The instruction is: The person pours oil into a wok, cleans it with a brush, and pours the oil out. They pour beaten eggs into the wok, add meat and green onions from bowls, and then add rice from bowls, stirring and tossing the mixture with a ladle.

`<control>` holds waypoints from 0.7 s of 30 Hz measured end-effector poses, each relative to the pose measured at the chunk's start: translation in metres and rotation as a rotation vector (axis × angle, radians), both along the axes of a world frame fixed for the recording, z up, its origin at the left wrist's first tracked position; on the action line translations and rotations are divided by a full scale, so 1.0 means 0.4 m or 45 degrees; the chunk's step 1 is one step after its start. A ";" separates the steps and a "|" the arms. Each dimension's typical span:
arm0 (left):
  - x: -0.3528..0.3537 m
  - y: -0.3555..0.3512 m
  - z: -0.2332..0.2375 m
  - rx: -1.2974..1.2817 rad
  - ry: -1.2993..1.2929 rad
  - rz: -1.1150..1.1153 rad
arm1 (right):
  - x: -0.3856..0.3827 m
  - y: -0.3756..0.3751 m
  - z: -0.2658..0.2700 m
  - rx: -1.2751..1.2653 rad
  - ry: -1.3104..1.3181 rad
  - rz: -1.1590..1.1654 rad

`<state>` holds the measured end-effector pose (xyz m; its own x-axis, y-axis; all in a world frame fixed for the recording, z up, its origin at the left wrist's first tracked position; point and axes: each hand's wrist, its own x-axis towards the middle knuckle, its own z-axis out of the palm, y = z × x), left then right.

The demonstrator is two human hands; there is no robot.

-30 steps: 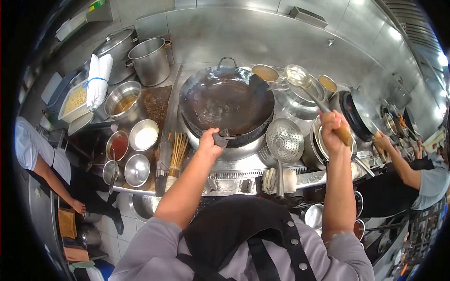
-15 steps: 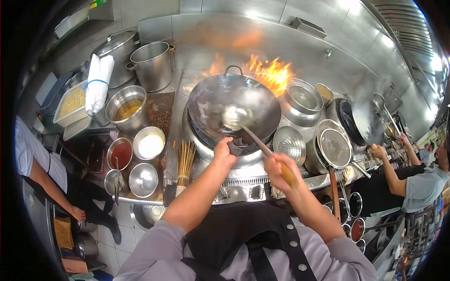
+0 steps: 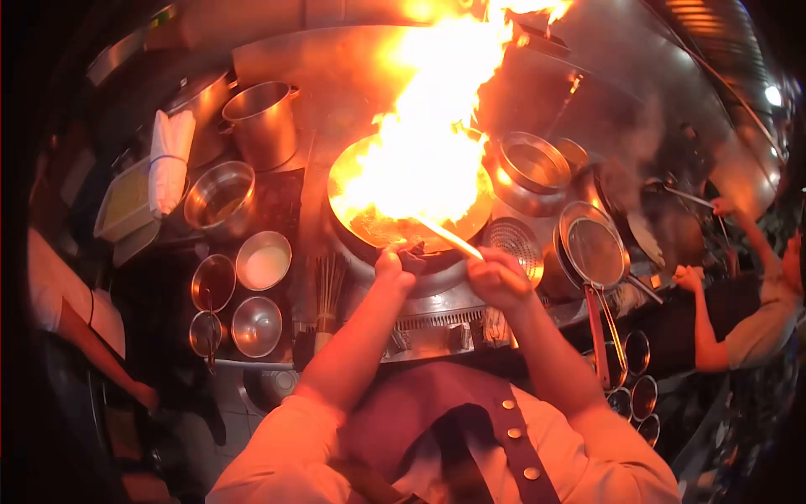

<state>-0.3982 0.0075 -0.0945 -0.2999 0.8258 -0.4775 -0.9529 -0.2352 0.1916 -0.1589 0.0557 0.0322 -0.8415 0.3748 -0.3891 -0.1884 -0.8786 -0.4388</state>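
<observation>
A wok (image 3: 379, 232) sits on the burner in front of me, mostly hidden behind a tall, bright flame (image 3: 437, 126). My left hand (image 3: 393, 269) is closed on a dark cloth (image 3: 412, 260) at the wok's near edge, where its grip is covered. In my right hand (image 3: 499, 280) is a ladle (image 3: 453, 238), its handle slanting toward the wok and its bowl lost in the fire. Just right of the wok lies a perforated skimmer (image 3: 510, 244). A bamboo brush (image 3: 328, 294) stands left of my left forearm.
Steel bowls hold white (image 3: 264, 262) and dark red (image 3: 213, 284) contents at left, below stock pots (image 3: 262, 126). Round strainers (image 3: 594, 250) rest over a pot at right. One co-worker's arm (image 3: 105, 357) is at far left; another person (image 3: 756, 328) works at right.
A huge flame has leapt up over the wok, hiding its far side and the ladle's bowl. Everything is now tinted orange-red. My hands keep the same holds.
</observation>
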 end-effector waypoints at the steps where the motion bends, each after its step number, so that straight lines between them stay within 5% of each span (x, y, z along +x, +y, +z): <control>1: 0.008 -0.010 0.013 0.060 0.022 0.015 | -0.040 0.065 -0.032 0.022 0.030 0.021; 2: 0.019 -0.014 0.037 0.127 0.044 0.028 | -0.074 0.111 -0.058 0.220 -0.074 -0.002; 4: 0.014 -0.024 0.051 0.044 0.051 -0.064 | -0.121 0.087 -0.067 1.590 -0.824 -0.080; 5: 0.007 -0.017 0.046 0.048 0.053 -0.061 | -0.086 0.077 -0.066 1.572 -0.832 -0.121; 7: -0.036 0.003 -0.018 0.038 0.085 -0.109 | 0.002 0.026 -0.082 2.295 -1.254 -0.486; 12: -0.032 -0.011 -0.015 0.157 0.157 -0.178 | 0.392 -0.197 -0.083 1.840 -1.365 -0.484; 15: -0.022 -0.020 0.013 -0.039 0.271 -0.108 | 0.559 -0.306 -0.203 1.820 -1.499 -0.436; 17: -0.005 -0.013 0.025 -0.088 0.285 -0.106 | 0.635 -0.328 -0.364 2.131 -1.597 -0.456; 21: -0.036 -0.002 -0.019 -0.053 0.286 -0.128 | 0.706 -0.353 -0.433 1.942 -1.638 -0.122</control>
